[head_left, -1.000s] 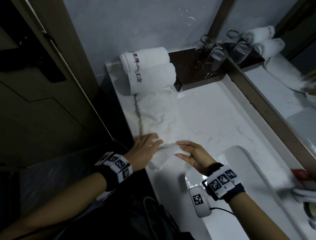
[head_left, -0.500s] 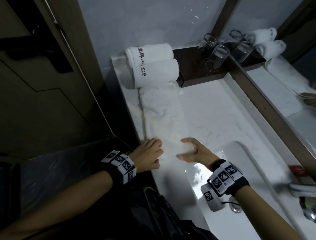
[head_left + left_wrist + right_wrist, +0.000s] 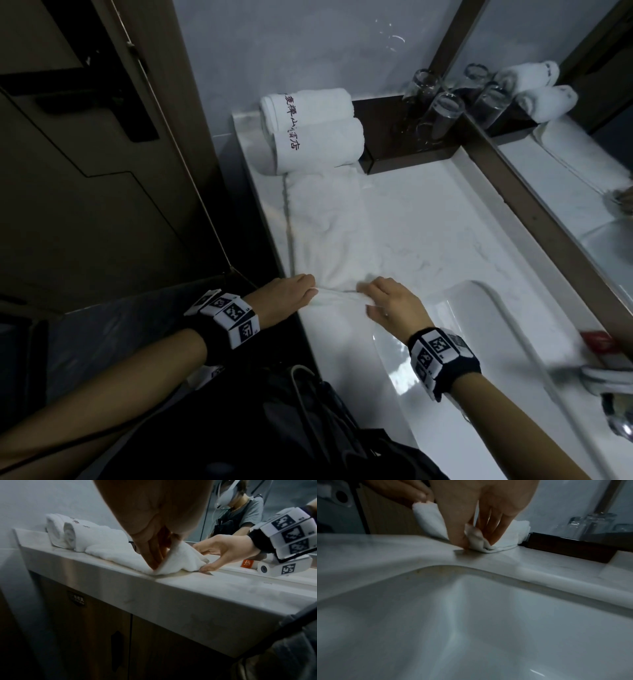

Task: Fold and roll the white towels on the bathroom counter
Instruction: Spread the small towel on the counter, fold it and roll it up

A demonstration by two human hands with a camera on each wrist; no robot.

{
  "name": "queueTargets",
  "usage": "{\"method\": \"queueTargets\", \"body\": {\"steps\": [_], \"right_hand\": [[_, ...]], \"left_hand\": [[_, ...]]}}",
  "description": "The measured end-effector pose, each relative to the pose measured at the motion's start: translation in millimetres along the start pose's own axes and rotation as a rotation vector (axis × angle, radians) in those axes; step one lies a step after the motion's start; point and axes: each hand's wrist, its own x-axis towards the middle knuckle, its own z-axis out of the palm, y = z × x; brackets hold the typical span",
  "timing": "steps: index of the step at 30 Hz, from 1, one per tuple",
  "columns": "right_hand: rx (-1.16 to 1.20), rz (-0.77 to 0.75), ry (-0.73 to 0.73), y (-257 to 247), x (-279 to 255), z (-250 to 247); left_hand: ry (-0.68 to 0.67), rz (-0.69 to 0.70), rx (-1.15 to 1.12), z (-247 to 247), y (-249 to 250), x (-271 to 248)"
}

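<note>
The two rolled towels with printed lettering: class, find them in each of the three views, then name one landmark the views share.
Head: the rolled towels lie at top centre, at the counter's far end.
Left wrist: upper left, beyond the flat towel.
Right wrist: not clearly visible; fingers and the flat towel block that end.
Shared landmark: the flat towel's near end, pinched by both hands.

The two rolled towels (image 3: pixel 313 132) carry dark Chinese characters running across both rolls; the last two read 酒店 (the upper ones are too small to make out). A small plate (image 3: pixel 76 599) on the cabinet door bears unreadable characters. The red packet (image 3: pixel 248 563) shows one white character, blurred.
</note>
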Motion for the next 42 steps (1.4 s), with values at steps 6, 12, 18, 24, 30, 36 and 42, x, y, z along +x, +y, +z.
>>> {"method": "queueTargets", "body": {"steps": [6, 12, 18, 24, 30, 36, 42], "right_hand": [[0.116, 0.127, -0.007, 4, -2, -4], [0.121, 0.121, -0.052, 8, -2, -11], [0.443, 0.156, -0.151, 21, -3, -9], [0.593, 0.390, -0.208, 20, 13, -19], [0.696, 0.590, -0.166, 18, 31, -7], [0.574, 0.663, -0.171, 16, 41, 1], [0.364, 0.453, 0.048, 5, 38, -1]], "left_hand": [[0.111, 0.085, -0.106, 0, -10, 0], [0.056, 0.234, -0.060, -3, -19, -11], [0.042, 0.136, -0.302, 0, -28, -10], [0.114, 0.042, -0.551, -6, -40, -15], [0.324, 0.004, -0.362, 0, -37, -1], [0.431, -0.085, -0.147, 2, -32, 14], [0.468, 0.270, 0.184, 8, -28, 10]]}}
